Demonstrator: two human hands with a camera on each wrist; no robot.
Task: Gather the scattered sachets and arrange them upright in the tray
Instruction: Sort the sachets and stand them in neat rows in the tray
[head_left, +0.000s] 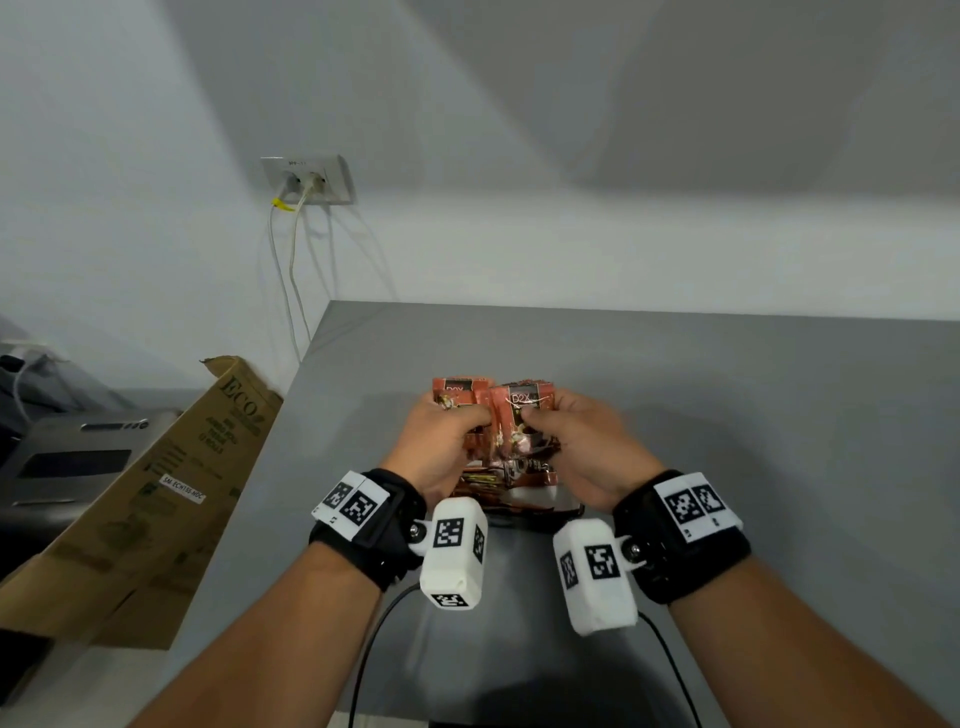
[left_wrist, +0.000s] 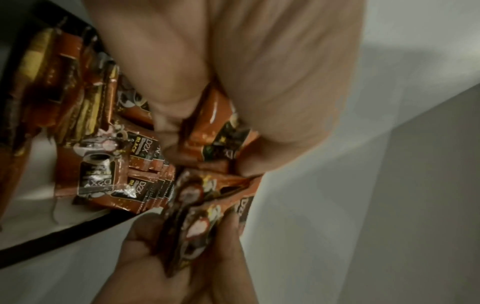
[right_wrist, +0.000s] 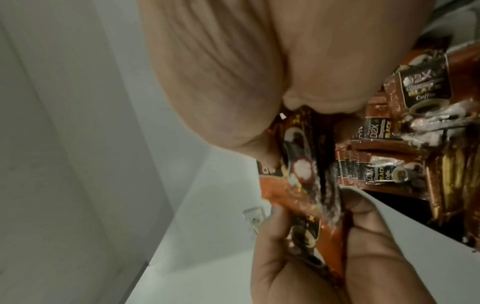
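Holding two bunches of orange-brown "D2X Black Coffee" sachets over the tray, one bunch per hand. Left hand (head_left: 447, 441) grips the left bunch (head_left: 457, 391); fingers (left_wrist: 182, 96) curled round it, thumb pressed on the front face. Right hand (head_left: 582, 441) grips the right bunch (head_left: 522, 402); fingers (right_wrist: 280, 236) behind, thumb in front, pinching the pack between them. Both bunches stand roughly upright with printed tops up, edges touching in the middle, above the far end of the tray.

Tray (head_left: 524, 512): dark rim, sits on the grey bench (head_left: 727, 415) just in front of the wrists, mostly hidden by the hands. Wrist views show more sachets already in it (left_wrist: 145, 185), packed in rows on edge, labels readable. Also a row of darker gold-striped packets (right_wrist: 449, 176) at the near end. Exact count: cannot tell.

Off-bench left: an opened cardboard box (head_left: 156, 493) printed "ECO", leaning beside the bench edge, and a grey device (head_left: 78, 457) behind it. Wall socket (head_left: 309, 179) with two white cables plugged in, hanging down behind the bench corner. Both wrists carry black straps with white marker-tagged camera housings; black leads run back from them toward the person.
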